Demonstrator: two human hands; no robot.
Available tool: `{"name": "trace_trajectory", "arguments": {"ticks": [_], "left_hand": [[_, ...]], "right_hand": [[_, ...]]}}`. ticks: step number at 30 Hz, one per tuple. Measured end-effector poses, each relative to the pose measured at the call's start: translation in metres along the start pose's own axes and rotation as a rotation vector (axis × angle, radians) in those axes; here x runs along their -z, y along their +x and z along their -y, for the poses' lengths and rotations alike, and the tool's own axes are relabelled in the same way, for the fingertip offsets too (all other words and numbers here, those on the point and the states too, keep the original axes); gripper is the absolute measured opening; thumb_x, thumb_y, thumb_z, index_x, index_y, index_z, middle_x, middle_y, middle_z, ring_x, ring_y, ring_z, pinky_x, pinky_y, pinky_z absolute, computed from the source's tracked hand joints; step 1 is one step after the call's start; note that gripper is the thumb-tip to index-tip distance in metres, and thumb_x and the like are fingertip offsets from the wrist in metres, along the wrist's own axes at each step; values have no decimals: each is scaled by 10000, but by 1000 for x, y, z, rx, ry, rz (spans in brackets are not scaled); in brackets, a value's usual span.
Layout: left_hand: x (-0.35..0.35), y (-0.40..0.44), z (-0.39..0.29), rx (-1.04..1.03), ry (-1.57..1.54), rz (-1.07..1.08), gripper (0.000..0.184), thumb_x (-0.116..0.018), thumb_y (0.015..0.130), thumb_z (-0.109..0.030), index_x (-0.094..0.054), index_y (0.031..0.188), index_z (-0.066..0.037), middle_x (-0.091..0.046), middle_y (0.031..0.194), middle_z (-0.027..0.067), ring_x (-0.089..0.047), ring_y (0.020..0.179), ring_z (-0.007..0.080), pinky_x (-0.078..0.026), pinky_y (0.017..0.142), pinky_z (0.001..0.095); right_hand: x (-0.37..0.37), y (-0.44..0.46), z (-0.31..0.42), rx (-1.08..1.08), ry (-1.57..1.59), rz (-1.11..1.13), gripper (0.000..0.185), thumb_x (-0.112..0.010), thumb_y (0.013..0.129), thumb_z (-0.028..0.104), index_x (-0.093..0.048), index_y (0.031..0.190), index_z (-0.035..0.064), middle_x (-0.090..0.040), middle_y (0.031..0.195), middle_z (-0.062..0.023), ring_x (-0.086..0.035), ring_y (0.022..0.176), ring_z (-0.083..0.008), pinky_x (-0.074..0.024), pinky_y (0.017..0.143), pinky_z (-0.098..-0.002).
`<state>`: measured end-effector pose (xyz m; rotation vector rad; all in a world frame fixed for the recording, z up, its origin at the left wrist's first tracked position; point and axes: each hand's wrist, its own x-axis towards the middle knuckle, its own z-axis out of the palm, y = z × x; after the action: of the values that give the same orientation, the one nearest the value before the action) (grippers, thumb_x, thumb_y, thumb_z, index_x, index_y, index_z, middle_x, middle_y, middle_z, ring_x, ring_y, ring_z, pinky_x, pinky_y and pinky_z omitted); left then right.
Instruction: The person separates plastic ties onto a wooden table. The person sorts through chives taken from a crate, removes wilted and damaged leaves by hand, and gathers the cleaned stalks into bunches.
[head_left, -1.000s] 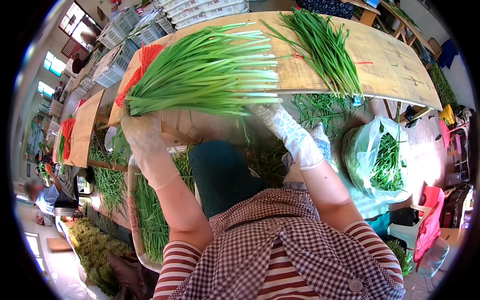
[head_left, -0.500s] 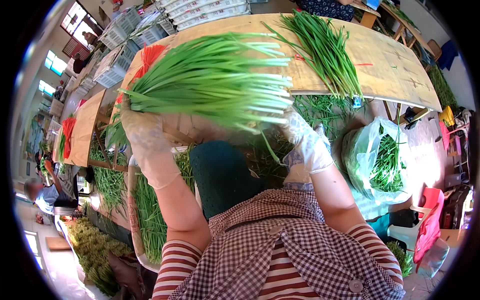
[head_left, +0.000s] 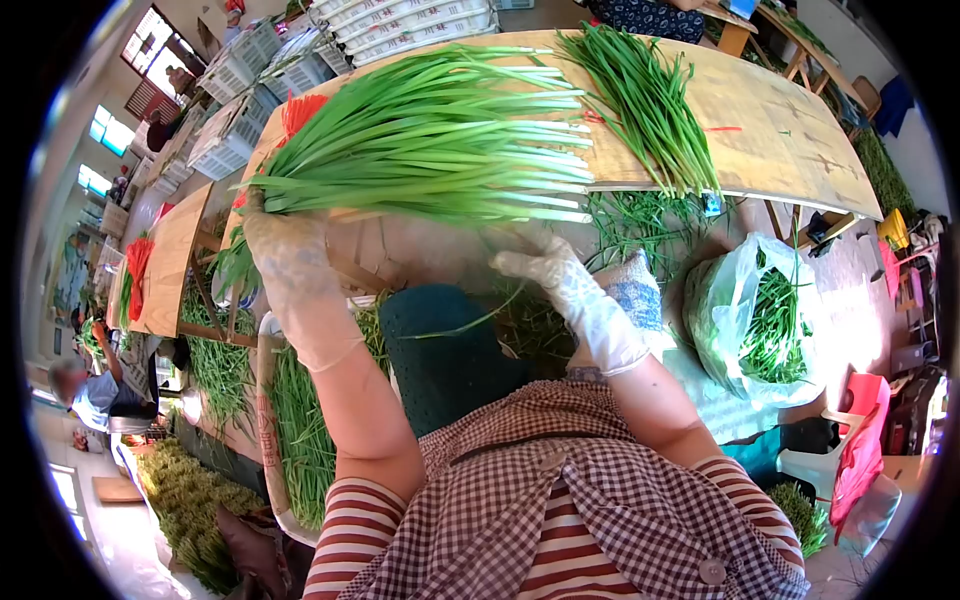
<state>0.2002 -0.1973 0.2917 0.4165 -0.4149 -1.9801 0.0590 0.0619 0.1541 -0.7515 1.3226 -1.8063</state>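
A large bunch of garlic chives, green leaves to the left and white stem ends to the right, lies over the near edge of the table. My left hand, in a pale glove, is closed round its leafy end. Below the stem ends, my gloved right hand is apart from the bunch, its fingers curled. A single loose chive leaf trails down and left from beneath those fingers; the exact grip on it is partly hidden.
A second chive bunch lies on the wooden table, with red ties at the left. A plastic bag of greens stands right; a basket of chives stands left. Another person sits far left.
My right hand has left the stem ends and moved left and slightly down, with a loose leaf now trailing under it. The bunch has settled lower toward the table; my left hand stays on it.
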Motion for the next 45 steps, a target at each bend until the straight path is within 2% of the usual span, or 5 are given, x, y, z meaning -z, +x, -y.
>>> {"name": "trace_trajectory", "arguments": {"ticks": [11, 21, 26, 37, 45], "left_hand": [[-32, -15, 10, -36, -115, -37, 388, -342, 994, -247, -553, 1175, 23, -612, 1152, 189, -593, 1064, 348, -518, 874, 539], [-11, -41, 32, -408, 695, 307, 303, -424, 970, -211, -559, 1133, 6, -649, 1081, 158, -632, 997, 252, -516, 905, 389], [-19, -90, 20, -340, 517, 420, 160, -533, 943, -191, -575, 966, -38, -650, 912, 95, -632, 868, 190, -514, 873, 329], [74, -57, -5, 82, -259, 331, 188, -617, 883, -218, -487, 764, -152, -495, 694, -31, -497, 712, 121, -456, 783, 334], [104, -41, -18, -29, -274, 194, 286, -617, 873, -209, -413, 677, -172, -405, 617, -54, -449, 659, 99, -444, 797, 306]], "right_hand": [[37, 7, -24, 76, 863, -153, 192, -683, 846, 101, -638, 994, -12, -653, 816, -95, -620, 772, -204, -538, 770, -326], [13, 73, -80, 910, -1473, -441, 522, -689, 845, 225, -497, 1309, 82, -542, 1289, -104, -518, 1163, -264, -442, 990, -388], [34, 63, -123, 217, 203, 197, 440, -666, 856, 162, -543, 1268, 72, -577, 1253, -114, -569, 1104, -248, -492, 922, -373], [88, -37, -31, 177, 86, -301, 219, -609, 932, 180, -678, 1002, -16, -653, 698, -55, -512, 467, -87, -395, 441, -213], [81, -27, -31, 94, -1445, -364, 228, -605, 914, 104, -676, 1128, 66, -704, 852, -81, -641, 726, -138, -514, 710, -253]]}}
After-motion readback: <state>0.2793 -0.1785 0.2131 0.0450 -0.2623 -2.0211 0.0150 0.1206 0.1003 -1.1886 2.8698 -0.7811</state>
